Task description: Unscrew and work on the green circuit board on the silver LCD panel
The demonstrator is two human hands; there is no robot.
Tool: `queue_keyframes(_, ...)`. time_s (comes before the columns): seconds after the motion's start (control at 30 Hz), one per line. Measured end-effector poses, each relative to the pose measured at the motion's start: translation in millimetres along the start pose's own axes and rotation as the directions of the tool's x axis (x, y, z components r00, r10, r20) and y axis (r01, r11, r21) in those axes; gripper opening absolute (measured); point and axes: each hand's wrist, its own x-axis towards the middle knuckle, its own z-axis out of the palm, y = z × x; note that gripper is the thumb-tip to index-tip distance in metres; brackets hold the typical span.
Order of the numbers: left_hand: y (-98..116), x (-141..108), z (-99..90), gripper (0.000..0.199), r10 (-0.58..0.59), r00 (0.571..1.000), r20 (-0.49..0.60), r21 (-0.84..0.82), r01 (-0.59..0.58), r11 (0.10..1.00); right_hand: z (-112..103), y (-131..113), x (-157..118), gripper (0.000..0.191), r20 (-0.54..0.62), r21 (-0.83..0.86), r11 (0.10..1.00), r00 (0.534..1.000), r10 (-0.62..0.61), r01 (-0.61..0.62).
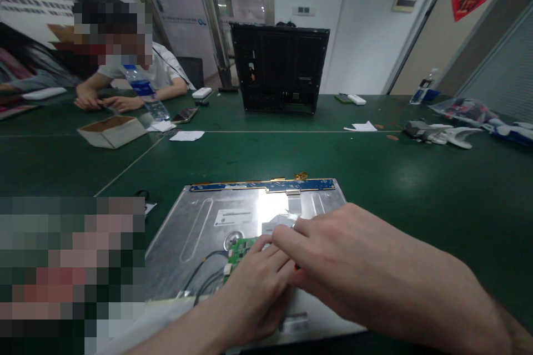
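A silver metal display panel [166, 255] lies flat on the table, with a blue circuit strip [233, 187] along its far edge. My left hand [262, 283] is closed over a small green circuit board [240, 248] on the panel; its fingertips are mostly hidden. Beside and partly above it, my right hand [333, 255] has its thumb and fingers pressed together. What they grip is hidden, though a speck of red shows beneath. Clear film [281, 223] lies just beyond the fingers. Black cables [200, 274] run from the board toward the near edge.
Across the green table [266, 155] stands a black monitor back [281, 69]. A person [166, 75] sits at the far left, behind a water bottle [145, 94] and a cardboard box [112, 132]. Paper scraps [187, 136] and grey-white parts [441, 133] lie about.
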Motion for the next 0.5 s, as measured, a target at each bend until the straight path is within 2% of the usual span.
queue_keyframes(0.13, -0.8, -1.3, 0.4, 0.044, -0.031, 0.999, 0.026, -0.001, 0.031, 1.000, -3.7, -3.0, 0.3, 0.030, 0.019, 0.003, 1.000, 1.000, -0.005, 0.005)
queue_keyframes(0.3, -6.2, -4.7, 6.6, 0.049, 0.008, 1.000, 0.016, 0.033, -0.009, 0.999, -7.6, -5.1, -0.1, 0.034, 0.052, 0.004, 1.000, 0.999, -0.004, 0.004)
queue_keyframes(0.5, -6.7, -4.7, 9.1, 0.039, -0.002, 1.000, 0.007, 0.039, 0.001, 0.999, -1.3, -1.1, -1.9, 0.033, -0.004, 0.000, 0.999, 0.999, -0.047, 0.047)
